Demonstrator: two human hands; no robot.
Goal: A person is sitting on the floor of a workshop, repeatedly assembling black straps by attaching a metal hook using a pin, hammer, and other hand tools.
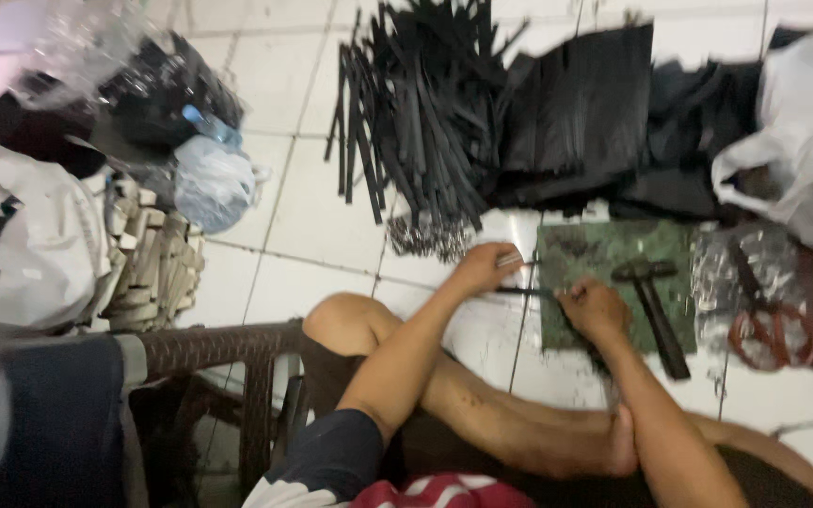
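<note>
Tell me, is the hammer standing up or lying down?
Lying down. The hammer lies flat on the green slab, handle toward the person, beside the right hand.

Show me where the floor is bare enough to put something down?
One bare patch of white tiles lies between the stacked wooden blocks and the pile of black strips. Another lies under the green slab, by the hammer. It is crowded around the left hand and right hand, and by the scissors and white bag.
</note>
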